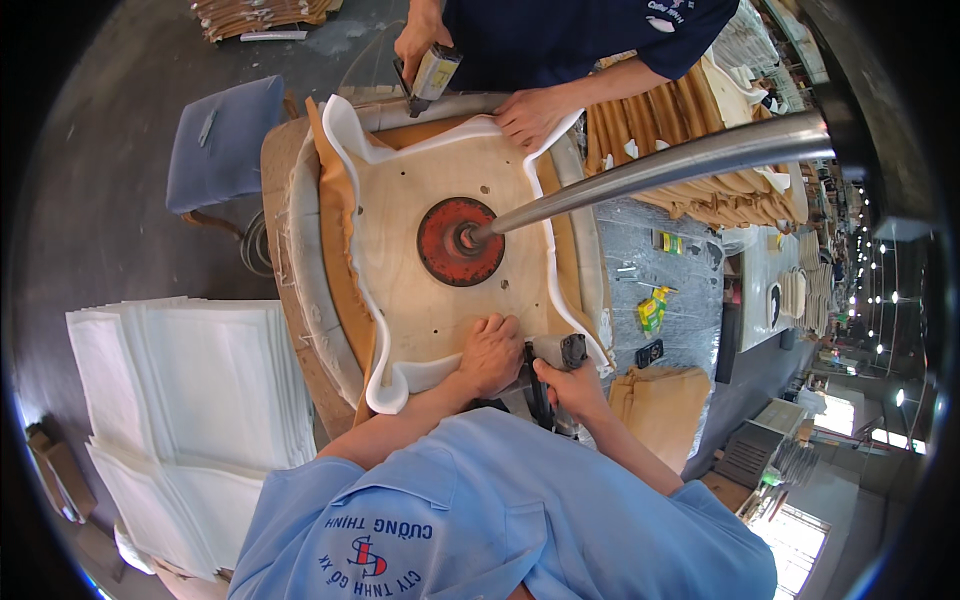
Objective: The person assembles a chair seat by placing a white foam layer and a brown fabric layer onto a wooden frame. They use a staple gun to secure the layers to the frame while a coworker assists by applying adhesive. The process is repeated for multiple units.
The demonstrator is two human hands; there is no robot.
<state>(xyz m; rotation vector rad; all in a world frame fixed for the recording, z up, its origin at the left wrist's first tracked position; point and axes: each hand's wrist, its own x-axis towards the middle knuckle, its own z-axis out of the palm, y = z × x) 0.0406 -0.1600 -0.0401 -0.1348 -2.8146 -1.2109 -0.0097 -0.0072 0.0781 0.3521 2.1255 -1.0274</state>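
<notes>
Left hand (490,352) pressed flat on white foam (395,385) at wooden seat board's (400,240) near edge, right hand (572,385) clamped around staple gun (552,362) just beside, co-worker's hands at far edge, bare floor (120,150) left.

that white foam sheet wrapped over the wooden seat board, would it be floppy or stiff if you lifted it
Probably floppy: the white foam sheet curls and waves along the wooden board edge. Likely light, since the left hand pins it flat. It may spring back when released.
</notes>
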